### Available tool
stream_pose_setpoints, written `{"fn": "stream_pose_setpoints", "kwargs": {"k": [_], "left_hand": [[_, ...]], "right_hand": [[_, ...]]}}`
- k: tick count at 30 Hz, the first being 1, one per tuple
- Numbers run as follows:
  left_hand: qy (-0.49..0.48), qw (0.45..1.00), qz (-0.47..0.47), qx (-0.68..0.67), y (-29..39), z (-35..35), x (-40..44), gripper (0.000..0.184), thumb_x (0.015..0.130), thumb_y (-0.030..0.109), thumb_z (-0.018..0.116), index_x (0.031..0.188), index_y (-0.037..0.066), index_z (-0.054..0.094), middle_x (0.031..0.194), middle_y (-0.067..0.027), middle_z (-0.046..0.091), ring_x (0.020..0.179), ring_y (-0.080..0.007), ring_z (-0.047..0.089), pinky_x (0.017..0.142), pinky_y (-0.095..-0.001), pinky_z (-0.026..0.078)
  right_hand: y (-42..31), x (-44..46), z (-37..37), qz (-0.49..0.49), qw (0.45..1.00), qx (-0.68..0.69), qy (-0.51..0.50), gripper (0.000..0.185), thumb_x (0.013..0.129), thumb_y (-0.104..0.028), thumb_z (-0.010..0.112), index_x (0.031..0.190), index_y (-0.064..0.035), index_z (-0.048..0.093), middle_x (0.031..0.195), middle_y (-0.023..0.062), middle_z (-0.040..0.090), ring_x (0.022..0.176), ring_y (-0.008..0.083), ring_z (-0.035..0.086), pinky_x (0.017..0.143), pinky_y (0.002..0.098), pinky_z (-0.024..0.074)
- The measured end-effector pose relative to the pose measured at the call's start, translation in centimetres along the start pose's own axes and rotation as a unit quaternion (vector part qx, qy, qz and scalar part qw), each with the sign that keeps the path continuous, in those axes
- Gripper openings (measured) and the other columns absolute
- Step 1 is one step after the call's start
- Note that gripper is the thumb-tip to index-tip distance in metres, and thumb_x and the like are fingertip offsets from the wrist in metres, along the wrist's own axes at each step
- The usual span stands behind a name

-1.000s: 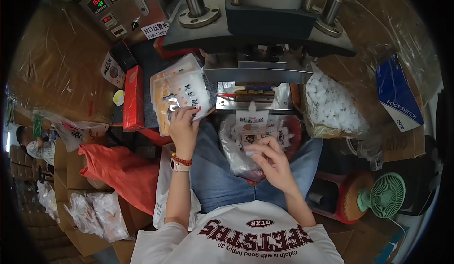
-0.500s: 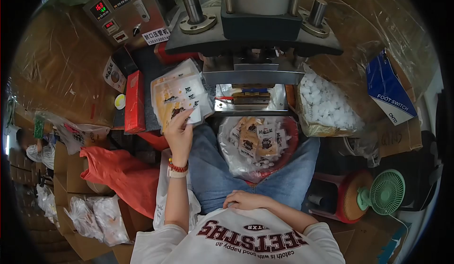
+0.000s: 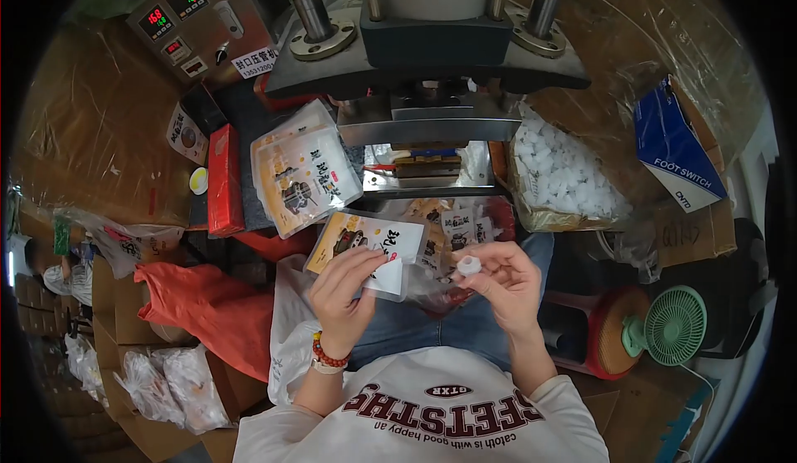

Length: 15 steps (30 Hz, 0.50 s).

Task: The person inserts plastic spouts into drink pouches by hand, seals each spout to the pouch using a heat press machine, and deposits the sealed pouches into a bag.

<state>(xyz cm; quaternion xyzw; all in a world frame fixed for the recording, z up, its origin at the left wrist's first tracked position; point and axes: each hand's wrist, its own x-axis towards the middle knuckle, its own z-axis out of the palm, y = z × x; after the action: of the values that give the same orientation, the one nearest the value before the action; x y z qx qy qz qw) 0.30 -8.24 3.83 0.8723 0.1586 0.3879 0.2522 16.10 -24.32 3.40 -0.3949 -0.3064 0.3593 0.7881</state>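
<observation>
My left hand is closed on a flat printed plastic pouch, white and orange with dark lettering, held out over my lap. Between the thumb and fingers of my right hand is a small white plastic spout, just right of the pouch and apart from it. A stack of similar pouches lies beyond my left hand. Under and behind both hands, a clear bag of printed pouches rests on my lap, partly hidden.
Ahead stands a press machine with a metal bed. A box of white spouts is at its right, near a foot switch box. Left are a red box and a control box. A green fan stands right.
My left hand has come back from the stack with one pouch. My right hand has risen from my lap and now holds a white spout.
</observation>
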Motion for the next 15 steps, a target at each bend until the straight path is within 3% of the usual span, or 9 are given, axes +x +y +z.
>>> {"fn": "stream_pose_setpoints", "kwargs": {"k": [1, 2, 4, 6, 9, 11, 12, 13, 15], "left_hand": [[0.001, 1.0, 0.015, 0.018, 0.1, 0.2, 0.0, 0.039, 0.063, -0.006, 0.057, 0.097, 0.005, 0.07, 0.099, -0.0064, 0.069, 0.094, -0.0263, 0.066, 0.082, -0.0352, 0.052], [0.001, 1.0, 0.015, 0.016, 0.2, 0.3, 0.1, 0.039, 0.063, -0.006, 0.057, 0.097, 0.005, 0.07, 0.099, -0.0064, 0.069, 0.094, -0.0263, 0.066, 0.082, -0.0352, 0.052], [-0.02, 0.997, 0.044, 0.065, 0.4, 0.2, 0.4, 0.039, 0.062, -0.005, 0.058, 0.098, 0.006, 0.07, 0.099, -0.005, 0.069, 0.092, -0.0243, 0.066, 0.079, -0.0336, 0.052], [-0.047, 0.995, 0.056, 0.069, 0.4, -0.2, 0.7, 0.039, 0.062, -0.004, 0.059, 0.098, 0.007, 0.07, 0.1, -0.0042, 0.069, 0.092, -0.0228, 0.066, 0.078, -0.0326, 0.053], [-0.104, 0.991, 0.066, 0.048, -0.2, 0.2, 1.0, 0.039, 0.065, -0.004, 0.061, 0.101, 0.006, 0.07, 0.1, -0.0042, 0.07, 0.086, -0.0218, 0.067, 0.071, -0.0295, 0.053], [-0.136, 0.978, -0.065, -0.142, -2.0, 2.5, 0.2, 0.027, 0.074, 0.0, 0.066, 0.1, 0.004, 0.07, 0.091, -0.0084, 0.07, 0.073, -0.0225, 0.068, 0.063, -0.0275, 0.053], [-0.139, 0.957, -0.151, -0.203, -2.9, 4.4, -0.5, 0.017, 0.084, 0.01, 0.068, 0.097, 0.0, 0.07, 0.081, -0.0106, 0.071, 0.063, -0.017, 0.067, 0.058, -0.0255, 0.051], [-0.139, 0.957, -0.152, -0.203, -3.2, 5.6, -0.6, 0.017, 0.084, 0.01, 0.068, 0.097, 0.0, 0.07, 0.081, -0.0106, 0.071, 0.063, -0.017, 0.067, 0.058, -0.0255, 0.051], [-0.185, 0.867, -0.343, -0.31, -3.7, 7.1, 0.1, 0.021, 0.089, 0.018, 0.068, 0.09, -0.003, 0.071, 0.075, -0.0072, 0.07, 0.063, -0.0086, 0.064, 0.057, -0.0244, 0.05]], "right_hand": [[0.0, 0.7, 0.2, -0.068, 0.981, -0.177, -0.028, 0.034, 0.083, 0.007, 0.063, 0.116, 0.0004, 0.057, 0.109, 0.0134, 0.065, 0.092, 0.0195, 0.065, 0.08, 0.0299, 0.0525], [0.0, 1.3, 0.4, -0.133, 0.926, -0.348, -0.056, 0.034, 0.082, 0.007, 0.063, 0.115, 0.001, 0.059, 0.107, 0.0133, 0.066, 0.091, 0.0195, 0.065, 0.079, 0.0303, 0.0525], [-0.5, 2.0, 1.0, -0.149, 0.903, -0.394, -0.081, 0.03, 0.08, 0.005, 0.065, 0.109, 0.0011, 0.065, 0.107, 0.0135, 0.065, 0.089, 0.0223, 0.064, 0.075, 0.0317, 0.0525], [-1.8, 2.6, 1.2, -0.166, 0.784, -0.569, -0.183, 0.034, 0.079, 0.001, 0.067, 0.113, -0.0013, 0.064, 0.111, 0.0129, 0.063, 0.097, 0.0278, 0.06, 0.08, 0.0329, 0.0509], [-2.2, 2.9, 0.9, -0.175, 0.733, -0.616, -0.23, 0.034, 0.081, -0.001, 0.065, 0.114, -0.0017, 0.063, 0.112, 0.0112, 0.061, 0.1, 0.0313, 0.056, 0.083, 0.0345, 0.0499], [-1.6, 3.9, 0.5, -0.184, 0.744, -0.618, -0.172, 0.033, 0.081, -0.002, 0.065, 0.114, -0.0011, 0.062, 0.11, 0.0113, 0.061, 0.1, 0.0296, 0.056, 0.084, 0.0349, 0.0495], [-1.3, 4.4, 0.4, -0.193, 0.755, -0.616, -0.118, 0.033, 0.082, -0.003, 0.065, 0.115, -0.0004, 0.062, 0.109, 0.0113, 0.061, 0.1, 0.028, 0.056, 0.085, 0.0354, 0.0491], [-1.6, 4.7, 0.1, -0.193, 0.755, -0.616, -0.119, 0.033, 0.082, -0.003, 0.065, 0.115, -0.0004, 0.062, 0.109, 0.0113, 0.061, 0.1, 0.028, 0.056, 0.085, 0.0354, 0.0491], [-3.2, 5.0, -1.2, -0.197, 0.809, -0.553, 0.016, 0.032, 0.082, -0.004, 0.066, 0.113, 0.0004, 0.062, 0.103, 0.0115, 0.062, 0.093, 0.0241, 0.058, 0.083, 0.0328, 0.0481]]}}
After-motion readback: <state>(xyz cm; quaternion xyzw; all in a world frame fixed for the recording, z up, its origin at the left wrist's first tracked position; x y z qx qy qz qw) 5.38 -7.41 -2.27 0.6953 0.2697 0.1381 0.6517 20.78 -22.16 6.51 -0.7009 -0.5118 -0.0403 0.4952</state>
